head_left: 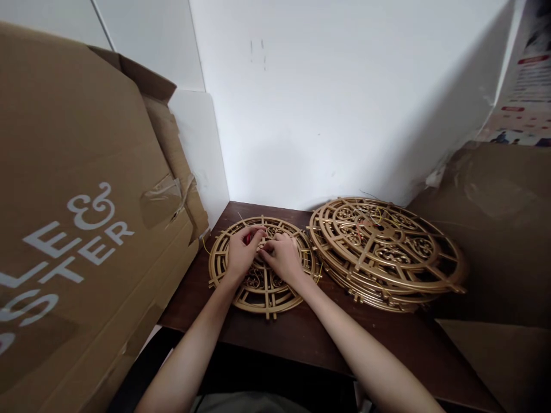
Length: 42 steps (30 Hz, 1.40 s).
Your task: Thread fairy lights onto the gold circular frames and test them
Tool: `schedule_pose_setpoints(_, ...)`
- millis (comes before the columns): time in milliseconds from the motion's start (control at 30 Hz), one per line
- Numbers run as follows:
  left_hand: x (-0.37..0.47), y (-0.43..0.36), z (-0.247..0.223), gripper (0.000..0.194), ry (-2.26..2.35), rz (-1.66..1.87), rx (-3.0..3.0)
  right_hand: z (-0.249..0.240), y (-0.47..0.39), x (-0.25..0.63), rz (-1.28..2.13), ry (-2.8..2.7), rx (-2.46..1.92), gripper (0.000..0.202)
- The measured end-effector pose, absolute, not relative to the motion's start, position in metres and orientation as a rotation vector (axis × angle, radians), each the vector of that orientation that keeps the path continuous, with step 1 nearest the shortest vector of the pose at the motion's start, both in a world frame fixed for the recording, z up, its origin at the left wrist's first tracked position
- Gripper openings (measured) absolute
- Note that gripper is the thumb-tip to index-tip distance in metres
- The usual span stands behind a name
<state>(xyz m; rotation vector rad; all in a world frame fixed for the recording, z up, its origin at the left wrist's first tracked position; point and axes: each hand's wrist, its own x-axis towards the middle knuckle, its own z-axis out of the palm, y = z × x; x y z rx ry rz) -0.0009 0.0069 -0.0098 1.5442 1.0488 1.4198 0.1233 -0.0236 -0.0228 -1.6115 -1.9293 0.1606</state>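
Observation:
A round gold openwork frame [267, 304] with scroll patterns lies flat on the dark brown table. Over its middle, my left hand [243, 252] is closed, with a small red object [248, 237] showing between its fingers; most of that object is hidden. My right hand [282, 255] pinches close beside it at the hub, and its fingertips cover whatever they hold. Thin yellow wire [205, 246] sticks out at the frame's left edge, and more yellow wire shows at its right side.
To the right, several similar gold frames [387, 252] are stacked, with loose yellow wires on top. A large cardboard box [129, 275] stands at the left, and more cardboard [495, 229] at the right. A white wall [322, 115] rises behind the table [275, 338].

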Motion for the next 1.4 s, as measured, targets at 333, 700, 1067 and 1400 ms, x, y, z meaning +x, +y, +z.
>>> schedule_pose_setpoints(333, -0.006, 0.008, -0.008, 0.024, 1.069, 1.447, 1.478, -0.026, -0.028, 0.127, 0.119, -1.978, -1.464, 0.021)
schedule_pose_setpoints(700, -0.004, 0.012, -0.013, 0.029, 1.061, 1.425, 1.424, -0.029, -0.026, 0.128, 0.155, -2.013, -1.486, 0.02)
schedule_pose_setpoints(1067, -0.003, 0.005, -0.004, 0.029, 0.993, 1.396, 1.213, -0.024, -0.029, 0.128, 0.251, -1.995, -1.381, 0.009)
schedule_pose_setpoints(1400, -0.006, 0.005, -0.002, 0.029, 0.974, 1.414, 1.089, -0.02, -0.032, 0.136, 0.67, -1.677, -1.178, 0.01)
